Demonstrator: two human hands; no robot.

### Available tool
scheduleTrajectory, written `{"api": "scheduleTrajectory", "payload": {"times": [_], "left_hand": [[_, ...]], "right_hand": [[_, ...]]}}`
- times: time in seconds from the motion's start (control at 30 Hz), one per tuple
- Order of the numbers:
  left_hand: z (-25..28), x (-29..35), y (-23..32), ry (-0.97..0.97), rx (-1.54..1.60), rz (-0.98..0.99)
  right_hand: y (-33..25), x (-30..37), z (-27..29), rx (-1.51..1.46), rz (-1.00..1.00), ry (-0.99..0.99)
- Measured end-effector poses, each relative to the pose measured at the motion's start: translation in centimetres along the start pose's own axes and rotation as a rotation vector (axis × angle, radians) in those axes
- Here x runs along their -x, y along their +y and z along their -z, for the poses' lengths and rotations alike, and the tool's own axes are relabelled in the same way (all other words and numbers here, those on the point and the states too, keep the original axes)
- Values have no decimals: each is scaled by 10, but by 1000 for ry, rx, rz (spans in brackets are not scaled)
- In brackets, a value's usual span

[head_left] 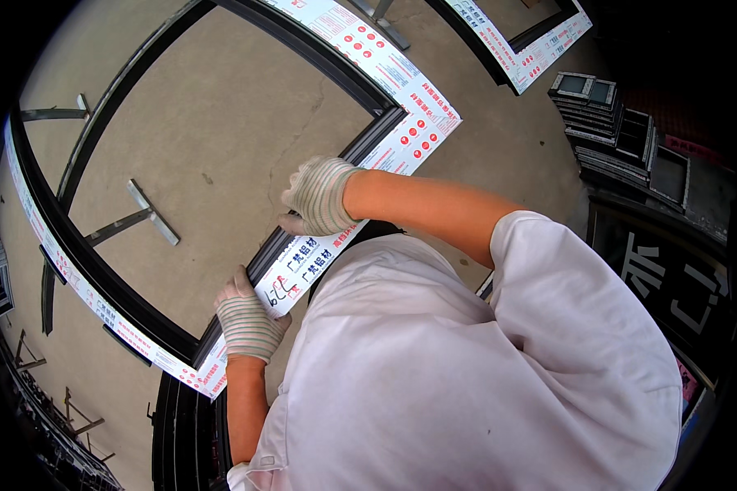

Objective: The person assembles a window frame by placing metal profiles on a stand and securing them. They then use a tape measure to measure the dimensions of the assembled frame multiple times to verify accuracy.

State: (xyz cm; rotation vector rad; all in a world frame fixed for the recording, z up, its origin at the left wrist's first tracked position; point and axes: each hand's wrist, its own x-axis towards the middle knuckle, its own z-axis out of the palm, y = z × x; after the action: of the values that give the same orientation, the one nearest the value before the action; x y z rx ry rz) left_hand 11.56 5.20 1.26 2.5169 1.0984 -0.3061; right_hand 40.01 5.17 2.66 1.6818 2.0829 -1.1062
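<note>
A large black window frame [307, 260], its face covered in white printed protective film, lies at a slant in front of my body. My left hand [248, 321], in a striped knit glove, is closed around the near bar close to its lower left corner. Farther right along that same bar, my right hand [323, 196] has its gloved fingers curled over the black inner edge, closed on the frame. Handwritten marks show on the film between the hands. The undersides of both grips are hidden.
Metal supports [153, 213] show through the frame's opening above the concrete floor [246, 123]. Another film-covered frame [522, 65] lies at the upper right. Stacked small frames [594, 110] and a dark panel [614, 221] stand at right. Black profiles [180, 434] are at lower left.
</note>
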Motion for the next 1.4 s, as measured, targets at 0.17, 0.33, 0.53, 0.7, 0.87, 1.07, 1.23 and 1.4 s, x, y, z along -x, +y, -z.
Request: {"api": "scheduleTrajectory", "payload": {"times": [0.17,0.33,0.53,0.7,0.87,1.07,1.23,1.4], "left_hand": [[-1,-2,-3,-142,84,57],[5,-2,5,-91,21,66],[3,-2,3,-129,-6,77],[-2,3,-3,-187,20,92],[10,0,2,-205,-14,100],[-2,7,-2,-39,-74,22],[5,-2,2,-150,-44,76],[7,7,2,-138,-24,121]], "right_hand": [[31,15,14,-37,39,-9],[30,17,14,-32,-66,30],[24,23,20,14,-135,-28],[28,16,18,10,-94,-28],[34,13,5,55,-75,109],[64,16,24,-215,-33,-129],[117,24,53,-129,-96,-378],[116,2,81,-51,-60,-571]]}}
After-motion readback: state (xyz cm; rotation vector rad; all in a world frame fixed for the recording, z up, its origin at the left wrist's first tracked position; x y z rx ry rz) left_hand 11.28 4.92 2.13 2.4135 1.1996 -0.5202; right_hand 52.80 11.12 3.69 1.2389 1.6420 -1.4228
